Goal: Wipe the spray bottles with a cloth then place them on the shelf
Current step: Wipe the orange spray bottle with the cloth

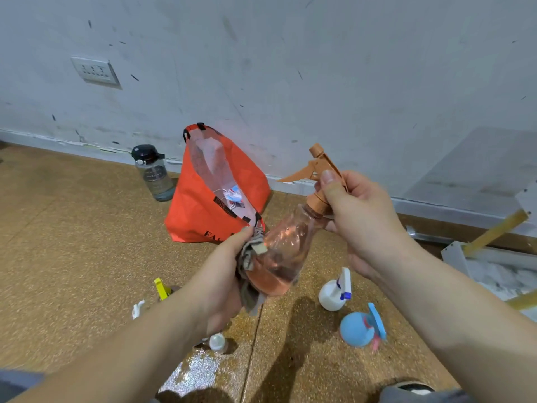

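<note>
Two hands hold one peach-tinted spray bottle (279,251) in the air above the floor (72,242); the right hand (357,216) has its grip clamped round the orange neck just under the trigger head, and the bottle hangs tilted with its base toward the left; the left hand (226,274) has its grip closed on a grey striped cloth (250,257), pressed against the bottle's lower left side. Below the right forearm a white spray bottle (334,292) and a blue spray bottle (357,330) lie on the floor, near each other but apart; the left forearm partly hides a yellow piece (162,288), a small white piece (138,309) and a small clear bottle (218,342) beside a wet patch (197,370). Behind the held bottle an orange bag (203,210) stands open by the wall, a dark-capped water bottle (152,173) just to its left; at the right edge lie white panels (494,266), possibly part of a shelf.
</note>
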A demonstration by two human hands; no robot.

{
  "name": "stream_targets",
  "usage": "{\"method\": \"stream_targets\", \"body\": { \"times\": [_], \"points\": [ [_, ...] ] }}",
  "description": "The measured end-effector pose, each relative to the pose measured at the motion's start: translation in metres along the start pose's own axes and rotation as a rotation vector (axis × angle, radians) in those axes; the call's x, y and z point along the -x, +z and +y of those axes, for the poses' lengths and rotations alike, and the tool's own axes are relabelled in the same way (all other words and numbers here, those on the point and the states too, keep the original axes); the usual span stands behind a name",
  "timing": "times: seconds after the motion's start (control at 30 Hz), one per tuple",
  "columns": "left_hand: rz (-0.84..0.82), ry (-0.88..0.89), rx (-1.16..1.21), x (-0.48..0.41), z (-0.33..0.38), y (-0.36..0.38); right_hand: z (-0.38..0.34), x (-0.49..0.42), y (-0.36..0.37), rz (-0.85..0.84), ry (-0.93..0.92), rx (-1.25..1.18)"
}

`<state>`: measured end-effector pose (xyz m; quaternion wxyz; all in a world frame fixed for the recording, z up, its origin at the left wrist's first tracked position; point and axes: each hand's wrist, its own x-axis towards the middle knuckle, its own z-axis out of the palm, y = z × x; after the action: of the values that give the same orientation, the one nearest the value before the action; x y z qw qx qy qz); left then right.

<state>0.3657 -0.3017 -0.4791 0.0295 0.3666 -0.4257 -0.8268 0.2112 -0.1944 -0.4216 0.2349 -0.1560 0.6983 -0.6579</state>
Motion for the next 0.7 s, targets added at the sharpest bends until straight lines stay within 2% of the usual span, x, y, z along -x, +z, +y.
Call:
{"method": "stream_targets", "body": {
  "times": [0.1, 0.2, 0.33, 0.37, 0.43, 0.47, 0.53, 0.6, 0.7],
  "points": [
    [-0.030, 0.062, 0.015, -0.005, -0.001, 0.006, 0.006, -0.001, 0.002, 0.031, 0.000, 0.023],
    [0.122, 0.025, -0.005, -0.008, 0.004, 0.007, 0.008, -0.005, 0.002, 0.060, -0.031, 0.076],
    [0.220, 0.049, -0.085, -0.006, 0.001, 0.002, 0.005, -0.010, -0.001, 0.079, -0.158, 0.170],
    [0.283, 0.133, -0.171, -0.005, 0.003, 0.002, 0.005, -0.010, -0.001, 0.066, -0.179, 0.191],
    [0.357, 0.430, -0.400, 0.000, 0.007, 0.005, 0.003, -0.008, 0.000, 0.030, -0.194, 0.207],
    [0.319, 0.569, -0.492, 0.003, 0.009, 0.008, 0.003, -0.006, 0.002, 0.005, -0.193, 0.200],
    [0.156, 0.726, -0.607, 0.006, 0.006, 0.013, 0.003, 0.001, 0.007, -0.081, -0.201, 0.179],
    [0.029, 0.732, -0.642, 0.008, 0.001, 0.017, 0.004, 0.009, 0.012, -0.163, -0.210, 0.168],
    [-0.019, 0.662, -0.591, 0.006, 0.002, 0.012, 0.003, 0.014, 0.008, -0.198, -0.170, 0.095]
  ]
}}
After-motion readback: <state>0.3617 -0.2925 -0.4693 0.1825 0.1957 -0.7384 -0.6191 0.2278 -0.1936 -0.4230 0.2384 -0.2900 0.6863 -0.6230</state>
